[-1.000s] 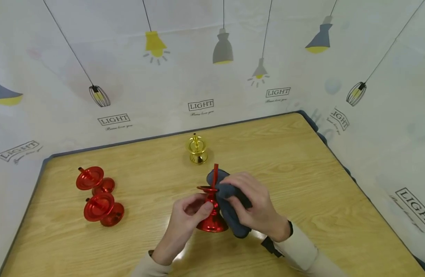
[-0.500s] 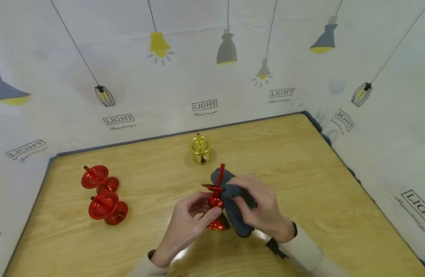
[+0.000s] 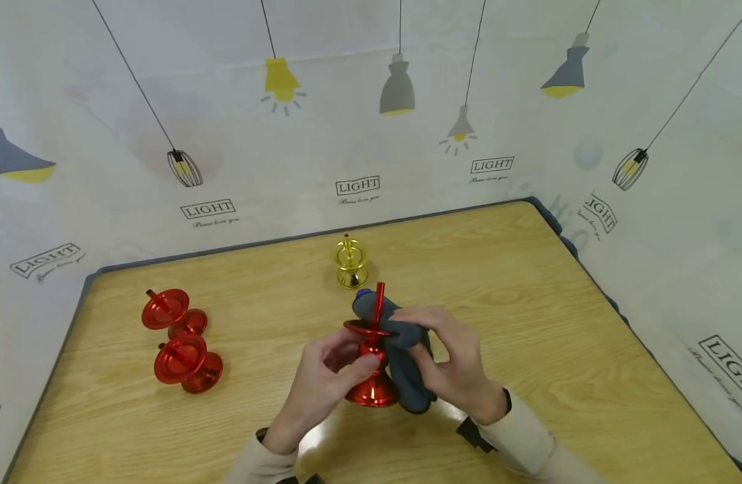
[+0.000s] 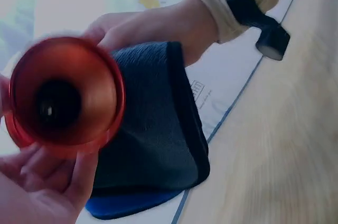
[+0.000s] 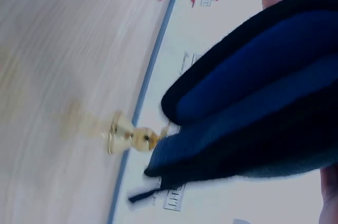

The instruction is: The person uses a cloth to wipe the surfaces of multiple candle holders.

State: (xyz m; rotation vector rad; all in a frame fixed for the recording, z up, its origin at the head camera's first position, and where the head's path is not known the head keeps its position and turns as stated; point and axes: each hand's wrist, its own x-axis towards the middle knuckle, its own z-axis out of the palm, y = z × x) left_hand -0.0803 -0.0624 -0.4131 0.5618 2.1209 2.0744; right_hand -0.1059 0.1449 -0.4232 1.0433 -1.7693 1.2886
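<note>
My left hand (image 3: 322,371) grips a shiny red metal candle holder (image 3: 374,391) around its stem, thumb in front. Its dish and thin upright tube point up, slightly tilted. In the left wrist view the hollow underside of the base (image 4: 90,76) faces the camera. A dark blue-grey cloth (image 3: 410,384) is pinched between thumb and fingers of my right hand (image 3: 458,353), folded against the right side of the dish rim. Lower folds of it hang beside the stem and base. In the right wrist view the cloth's bright blue side (image 5: 253,71) covers much of the frame.
Two more red candle holders, a rear one (image 3: 165,309) and a front one (image 3: 203,374), stand at the left of the wooden table (image 3: 552,323). Behind the hands is a gold candle holder (image 3: 350,277). A white printed backdrop (image 3: 298,141) borders the table.
The held candle holder tilted briefly, then came back nearer upright. The cloth shifts slightly at the dish rim with the right hand, and its blue side now shows at the top. The other candle holders stay put.
</note>
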